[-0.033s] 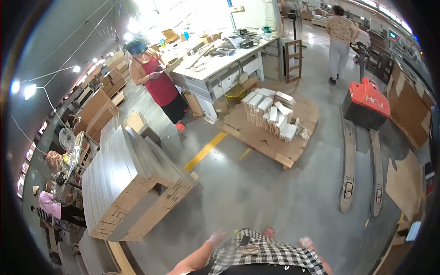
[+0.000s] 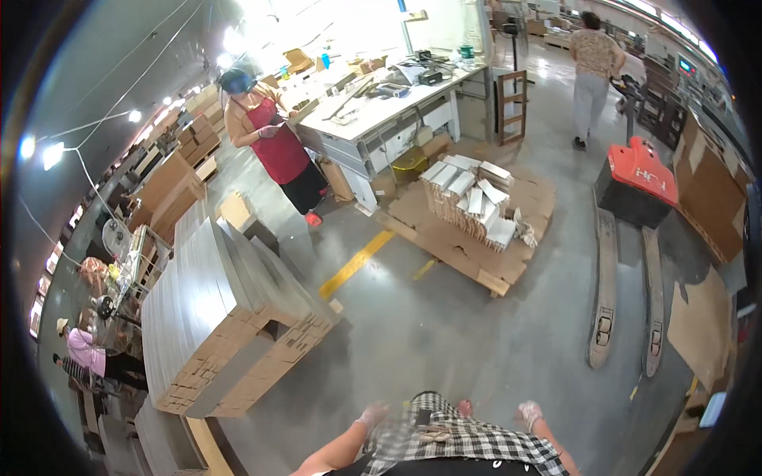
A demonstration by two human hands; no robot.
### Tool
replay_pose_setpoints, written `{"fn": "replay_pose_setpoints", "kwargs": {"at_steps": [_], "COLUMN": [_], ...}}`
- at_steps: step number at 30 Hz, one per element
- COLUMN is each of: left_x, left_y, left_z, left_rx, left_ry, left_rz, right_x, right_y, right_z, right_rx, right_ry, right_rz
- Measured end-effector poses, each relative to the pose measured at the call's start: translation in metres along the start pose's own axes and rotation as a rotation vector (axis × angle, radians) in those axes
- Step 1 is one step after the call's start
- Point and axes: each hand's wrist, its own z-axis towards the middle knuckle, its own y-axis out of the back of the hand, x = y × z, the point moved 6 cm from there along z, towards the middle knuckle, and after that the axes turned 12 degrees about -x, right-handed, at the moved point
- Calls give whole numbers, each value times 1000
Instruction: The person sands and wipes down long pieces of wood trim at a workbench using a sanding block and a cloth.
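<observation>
One broad, glossy grey floor [image 2: 381, 341] fills the middle of the frame, in a bright, crowded workshop with lamps hanging at upper left. Next in size, one long pale worktop [image 2: 361, 131] runs across the upper centre, littered with tools and offcuts too small to count. One big stack of grey boards [image 2: 206, 309] stands at lower left, bare brown ends facing the centre. One red-topped pallet truck [image 2: 641, 166] sits at right, its two forks [image 2: 603, 293] pointing down the frame. One low pallet [image 2: 528, 194], right of centre, bears one pile of white strips [image 2: 468, 198]. Four other people show: one in a red apron [image 2: 275, 143] at upper left, one in a patterned shirt [image 2: 591, 71] at upper right, and two at the far left edge, in pink [image 2: 83, 351] and in stripes [image 2: 73, 370]. One checked garment [image 2: 468, 436], nearest the wearer's hands, lies at bottom centre. The left hand [image 2: 373, 414] is blurred just beside it and the right hand [image 2: 530, 412] is on its other side; whether either is spread or closed, I cannot tell. Two yellow floor marks [image 2: 357, 263] lie left of the pallet.
</observation>
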Motion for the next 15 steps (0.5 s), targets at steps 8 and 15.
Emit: {"fn": "replay_pose_setpoints", "kwargs": {"at_steps": [8,15], "left_x": [26,-13], "left_y": [-2,9], "left_z": [133,416], "left_rx": [230,150], "left_ry": [440,240], "left_rz": [-277,-389], "right_x": [140,106], "right_y": [267,344], "right_z": [259,330], "right_rx": [-276,-101], "right_ry": [-141,-195], "right_rz": [994,623]}}
